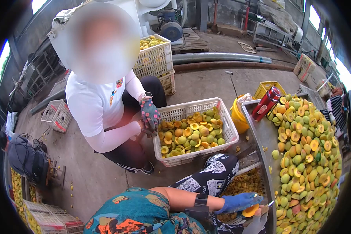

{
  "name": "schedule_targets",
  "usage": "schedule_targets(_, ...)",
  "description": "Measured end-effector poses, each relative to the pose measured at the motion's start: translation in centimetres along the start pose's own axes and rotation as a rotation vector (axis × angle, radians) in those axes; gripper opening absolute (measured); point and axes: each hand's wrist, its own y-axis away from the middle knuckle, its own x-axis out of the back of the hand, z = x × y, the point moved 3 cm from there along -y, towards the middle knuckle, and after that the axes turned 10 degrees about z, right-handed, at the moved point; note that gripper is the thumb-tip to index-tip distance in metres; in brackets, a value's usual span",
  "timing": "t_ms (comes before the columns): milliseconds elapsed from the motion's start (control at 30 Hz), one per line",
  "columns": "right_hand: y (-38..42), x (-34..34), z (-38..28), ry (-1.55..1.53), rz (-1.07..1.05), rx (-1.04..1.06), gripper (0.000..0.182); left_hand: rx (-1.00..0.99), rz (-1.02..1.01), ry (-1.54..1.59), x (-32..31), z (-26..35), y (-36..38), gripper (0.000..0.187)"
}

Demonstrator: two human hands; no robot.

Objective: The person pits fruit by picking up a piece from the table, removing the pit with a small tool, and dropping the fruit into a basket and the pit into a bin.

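My left hand [242, 201], in a blue glove, is closed on an orange-fleshed peach half [250, 210]. My right hand [256, 221], in a greyish glove, is close below it at the lower edge of the view, fingers curled. A short, thin blade [271, 203] shows by its fingertips, like that of a small knife; its handle is hidden. Beneath both hands stands a crate of orange fruit pieces [243, 181], partly covered by my arm and leg. Just right, a metal table [267, 156] bears a large heap of whole and cut peaches [306, 163].
A co-worker [101, 105] in flowered gloves sits at a white crate [195, 155] of cut peaches. A red thermos [266, 103] leans at the table's corner beside a yellow bucket [238, 117]. Stacked crates [154, 58] and a long pipe [222, 58] are behind.
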Motion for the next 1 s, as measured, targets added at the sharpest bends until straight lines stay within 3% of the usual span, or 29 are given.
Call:
schedule_targets(233,-0.4,-0.8,-0.4,0.049,-0.075,-0.034,0.022,-0.142,-0.077,-0.128,1.0,-0.1,-0.5,0.035)
schedule_targets(300,-0.4,-0.8,-0.2,0.052,-0.071,-0.038,0.025,0.128,-0.204,-0.297,0.9,1.4,-0.1,0.042)
schedule_targets(533,-0.1,-1.2,-1.3,0.219,0.011,0.122,0.043,0.124,-0.141,-0.399,0.8,3.5,1.2,0.046)
schedule_targets(933,-0.4,-1.2,-0.3,0.418,0.118,0.176,0.041,0.191,-0.158,-0.332,0.6,4.6,1.5,0.047)
schedule_targets(1000,-1.2,-1.3,2.4,0.345,0.142,0.211,0.041,0.167,-0.145,-0.331,0.6,4.4,1.5,0.048)
